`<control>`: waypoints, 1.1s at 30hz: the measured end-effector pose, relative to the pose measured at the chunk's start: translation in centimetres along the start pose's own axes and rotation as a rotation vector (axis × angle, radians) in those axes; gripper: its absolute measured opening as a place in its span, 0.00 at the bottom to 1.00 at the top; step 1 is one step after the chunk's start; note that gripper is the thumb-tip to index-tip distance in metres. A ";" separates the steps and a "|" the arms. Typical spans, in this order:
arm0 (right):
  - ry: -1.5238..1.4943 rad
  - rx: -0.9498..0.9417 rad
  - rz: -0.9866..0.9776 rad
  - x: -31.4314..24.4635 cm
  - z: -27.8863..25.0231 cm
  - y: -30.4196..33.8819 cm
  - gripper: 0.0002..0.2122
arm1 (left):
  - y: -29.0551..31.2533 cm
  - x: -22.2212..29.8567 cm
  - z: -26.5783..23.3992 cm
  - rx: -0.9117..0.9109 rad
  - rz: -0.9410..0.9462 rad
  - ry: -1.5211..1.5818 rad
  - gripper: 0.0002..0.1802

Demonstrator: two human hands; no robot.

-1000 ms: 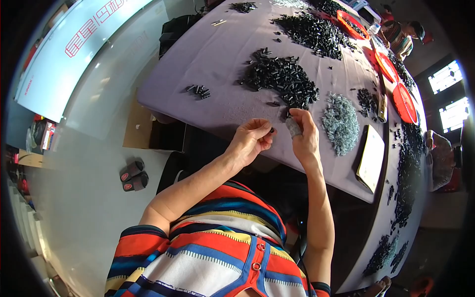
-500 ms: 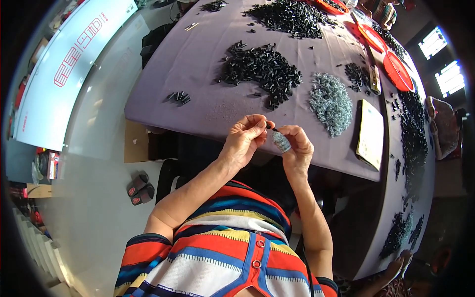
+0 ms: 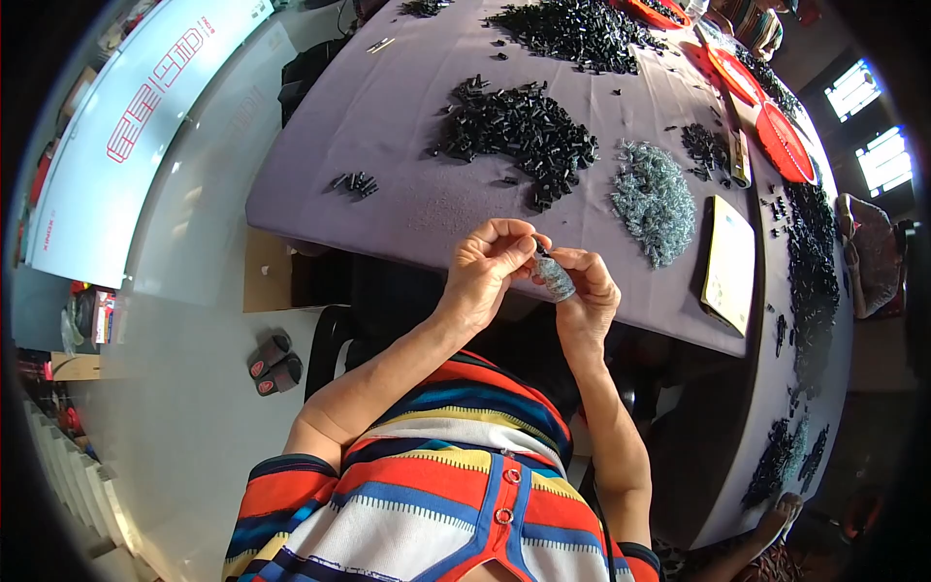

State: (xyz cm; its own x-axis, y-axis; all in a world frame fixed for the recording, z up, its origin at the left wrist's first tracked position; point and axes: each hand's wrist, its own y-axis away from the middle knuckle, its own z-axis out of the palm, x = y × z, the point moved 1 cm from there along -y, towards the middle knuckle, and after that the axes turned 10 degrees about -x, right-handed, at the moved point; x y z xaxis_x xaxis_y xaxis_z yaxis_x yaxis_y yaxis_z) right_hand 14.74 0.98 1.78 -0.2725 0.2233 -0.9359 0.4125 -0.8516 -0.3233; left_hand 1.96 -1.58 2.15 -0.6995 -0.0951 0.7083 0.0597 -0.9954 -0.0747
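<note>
Both my hands meet just over the table's near edge, fingertips almost touching. My left hand (image 3: 487, 272) is closed in a pinch on a small black piece (image 3: 540, 248), mostly covered by the fingertips. My right hand (image 3: 585, 291) has its thumb and bent fingers closed at the same spot. A grey-blue speckled bundle (image 3: 555, 279) hangs at the right fingers; whether it is a clump of small parts or a finger covering is unclear. Beyond the hands lies a heap of short black tubular pieces (image 3: 524, 136), and to its right a pile of small clear bluish parts (image 3: 653, 204).
A cream-coloured notebook-like slab (image 3: 729, 267) lies near the right edge of the purple-grey tablecloth (image 3: 339, 126). Red baskets (image 3: 784, 143) and more black heaps (image 3: 572, 34) are farther off. Another person's hand (image 3: 781, 514) shows at lower right. Slippers (image 3: 275, 366) are on the floor.
Both hands have shifted slightly right, still pinched together. The grey-blue bundle moved with them, and less of the black piece shows between the fingertips.
</note>
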 end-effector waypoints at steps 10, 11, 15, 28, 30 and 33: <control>-0.024 -0.010 -0.033 -0.1 -0.3 0.0 0.07 | 0.3 -0.2 0.3 -0.032 0.025 -0.007 0.09; -0.024 -0.004 -0.034 -0.2 -0.3 0.0 0.07 | 0.3 -0.1 0.4 -0.037 0.036 -0.007 0.09; -0.144 0.011 0.034 -0.8 -0.1 0.0 0.05 | 0.3 -0.1 0.3 -0.044 0.042 0.010 0.11; -0.347 -0.006 0.164 -1.2 -0.3 -0.1 0.03 | 0.5 0.0 0.5 -0.082 0.060 -0.055 0.12; -0.362 -0.009 0.183 -1.3 -0.3 -0.1 0.03 | 0.6 0.2 0.6 -0.077 0.025 -0.049 0.12; -0.375 -0.023 0.206 -1.6 -0.3 -0.2 0.04 | 0.6 0.4 0.7 -0.064 0.025 -0.061 0.11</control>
State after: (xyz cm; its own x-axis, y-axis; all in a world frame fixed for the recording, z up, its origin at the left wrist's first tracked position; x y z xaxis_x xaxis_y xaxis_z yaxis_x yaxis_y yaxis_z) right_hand 15.33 0.95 3.32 -0.4781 -0.1420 -0.8667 0.5097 -0.8485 -0.1422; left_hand 2.24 -2.23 2.85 -0.6532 -0.1221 0.7473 0.0294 -0.9903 -0.1361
